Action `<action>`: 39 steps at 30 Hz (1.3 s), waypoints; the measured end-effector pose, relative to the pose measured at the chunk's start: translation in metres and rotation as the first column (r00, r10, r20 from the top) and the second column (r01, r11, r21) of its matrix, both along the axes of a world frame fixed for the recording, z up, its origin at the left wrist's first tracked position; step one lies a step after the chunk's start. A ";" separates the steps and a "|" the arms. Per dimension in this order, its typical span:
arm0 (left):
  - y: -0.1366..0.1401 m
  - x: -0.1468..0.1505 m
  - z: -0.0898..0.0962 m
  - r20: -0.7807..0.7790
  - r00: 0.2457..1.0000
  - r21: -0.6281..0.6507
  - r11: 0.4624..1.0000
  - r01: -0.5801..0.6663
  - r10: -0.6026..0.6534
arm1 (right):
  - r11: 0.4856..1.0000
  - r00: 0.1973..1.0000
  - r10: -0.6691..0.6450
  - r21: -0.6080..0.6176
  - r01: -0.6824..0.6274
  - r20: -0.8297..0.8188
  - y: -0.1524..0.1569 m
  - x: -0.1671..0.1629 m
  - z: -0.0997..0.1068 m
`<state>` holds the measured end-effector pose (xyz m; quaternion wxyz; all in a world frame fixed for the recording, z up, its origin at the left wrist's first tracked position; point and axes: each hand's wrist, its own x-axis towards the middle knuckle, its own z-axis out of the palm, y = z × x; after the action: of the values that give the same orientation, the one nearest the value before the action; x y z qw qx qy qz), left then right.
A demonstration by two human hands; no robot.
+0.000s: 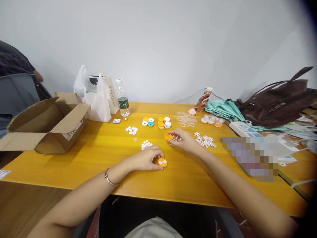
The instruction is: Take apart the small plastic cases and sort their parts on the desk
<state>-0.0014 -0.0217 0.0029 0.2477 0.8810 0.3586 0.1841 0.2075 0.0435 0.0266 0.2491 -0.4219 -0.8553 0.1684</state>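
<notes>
My left hand (148, 158) is closed around a small round orange case (159, 164), which rests low over the table with white pieces (162, 162) showing inside it. Farther forward and to the right, my right hand (184, 141) pinches an orange round cap (168, 137) between thumb and fingers. Just beyond my left hand lies a cluster of small white discs (146, 144). White flat cut-out pieces (206, 141) are spread to the right of my right hand. Stacked orange, white and teal round parts (160, 124) stand ahead of both hands.
Clear plastic rings (185, 119) and capped orange cases (211, 120) sit at the back right, near a brown drink bottle (204, 99). A water bottle (123, 102), white bag (97, 105) and open cardboard box (47, 125) stand left. A dark bag (277, 102) is at right.
</notes>
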 end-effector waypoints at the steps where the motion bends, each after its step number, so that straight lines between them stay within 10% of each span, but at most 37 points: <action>1: -0.001 0.000 0.000 -0.003 1.000 0.007 1.000 -0.004 0.004 | 1.000 0.998 -0.021 0.024 0.020 0.053 0.008 -0.003 -0.001; 13: -0.003 0.002 0.001 -0.018 1.000 0.038 0.999 -0.003 0.004 | 0.984 0.977 -0.144 0.123 0.125 0.156 0.058 -0.041 -0.015; 19: -0.001 0.001 0.000 -0.018 1.000 0.047 0.999 -0.007 0.008 | 0.995 0.995 0.096 -0.020 -0.096 -0.004 0.023 -0.024 -0.002; 24: -0.001 -0.001 0.006 -0.001 1.000 0.033 0.999 -0.004 0.004 | 0.895 0.931 0.364 -0.283 -0.345 0.015 -0.027 -0.005 0.004; 39: -0.002 -0.003 0.010 -0.030 0.998 0.017 0.999 0.047 -0.046 | 0.897 0.918 0.396 -0.209 -0.389 -0.009 -0.038 -0.011 -0.025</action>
<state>-0.0040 -0.0240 0.0130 0.2387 0.8939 0.3399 0.1686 0.1968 0.0050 0.0014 0.1506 -0.2674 -0.9046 0.2957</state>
